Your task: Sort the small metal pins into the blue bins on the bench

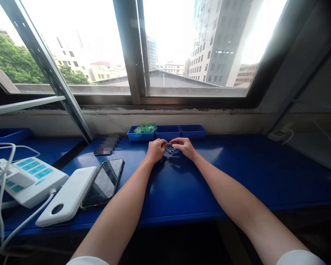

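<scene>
Close together above the blue table, my left hand and my right hand meet fingertip to fingertip. Both are closed in a pinch around a tiny shiny piece, too small to name. Just beneath the fingers lies a little heap of slim metal screws, partly covered by the hands. Behind them stand a blue bin with a crumpled green plastic bag, a middle blue bin and a right blue bin with small dark contents.
To the left lie a smartphone, a white power bank and a white power strip with loose cables. A dark, pixelated flat object sits farther back. A metal shelf post rises at left before the window.
</scene>
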`<state>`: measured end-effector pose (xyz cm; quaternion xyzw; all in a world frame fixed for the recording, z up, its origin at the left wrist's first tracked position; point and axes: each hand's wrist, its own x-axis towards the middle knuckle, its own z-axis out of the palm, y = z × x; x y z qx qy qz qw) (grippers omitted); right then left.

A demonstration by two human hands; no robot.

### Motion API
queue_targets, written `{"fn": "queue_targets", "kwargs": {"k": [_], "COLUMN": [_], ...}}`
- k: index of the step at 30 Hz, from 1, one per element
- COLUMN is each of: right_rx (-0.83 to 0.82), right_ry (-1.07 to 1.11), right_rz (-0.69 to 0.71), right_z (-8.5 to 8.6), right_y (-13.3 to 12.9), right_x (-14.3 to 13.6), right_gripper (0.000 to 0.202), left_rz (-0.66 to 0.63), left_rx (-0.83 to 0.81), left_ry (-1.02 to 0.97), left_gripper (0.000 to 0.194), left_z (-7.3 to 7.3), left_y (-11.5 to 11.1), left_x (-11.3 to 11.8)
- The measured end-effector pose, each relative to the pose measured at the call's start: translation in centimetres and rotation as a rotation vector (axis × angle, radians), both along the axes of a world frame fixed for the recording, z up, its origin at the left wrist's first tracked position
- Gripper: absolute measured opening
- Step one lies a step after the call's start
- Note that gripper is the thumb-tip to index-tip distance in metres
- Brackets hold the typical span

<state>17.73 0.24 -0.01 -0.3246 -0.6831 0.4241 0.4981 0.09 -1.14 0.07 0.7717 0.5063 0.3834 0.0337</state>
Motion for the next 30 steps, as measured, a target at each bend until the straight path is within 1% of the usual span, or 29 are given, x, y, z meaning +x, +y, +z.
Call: {"fn": "queue_targets", "kwargs": {"k": [4,7,11,14,19,23,25,27,28,30], "right_rx": [-0.045,-0.044,-0.062,-0.089,-0.078,-0.09,-0.084,-0.031,0.017,0.138], "right_ry": [-0.017,-0.015,0.042,0.048,0.004,-0.018,-0.008,0.01,0.002,-0.076], "right_rz": [-0.002,0.018,0.04,0.042,0.044,0.064,0.063,-0.003,-0.078,-0.292], "right_z": [0.4,0.7,0.8,0.8,1.1,0.8,0.7,0.7,0.7,0.8], "right_y": [-0.5,-0.5,-0.4,-0.5,-0.8,-0.6,-0.4,-0.1,0.0,0.4], "right_x": [0.5,0.7,0.5,0.4,0.7,0.6,0.6,0.8,1.0,1.8], "right_gripper": [0.024,0.026,0.025,0.025,0.028,0.028,0.026,0.024,0.024,0.026], "left_rz": [-0.029,-0.049,-0.046,-0.055,-0.04,-0.053,-0.032,0.044,0.094,0.184], "left_rx": [-0.022,0.005,0.046,0.029,0.0,-0.04,-0.063,-0.077,-0.08,-0.095], "left_ry": [-0.041,-0.049,-0.058,-0.046,-0.021,0.005,0.032,0.044,0.043,0.042], "left_gripper": [0.019,0.02,0.019,0.019,0.02,0.022,0.022,0.026,0.03,0.036], "left_z": [-0.2,-0.3,-0.2,-0.1,0.3,0.5,0.5,0.5,0.4,0.3], "left_y": [-0.4,-0.3,0.0,-0.1,-0.4,-0.7,-0.7,-0.5,-0.4,-0.2], "left_x": [0.1,0.2,0.2,0.2,0.3,0.4,0.5,0.5,0.4,0.2]}}
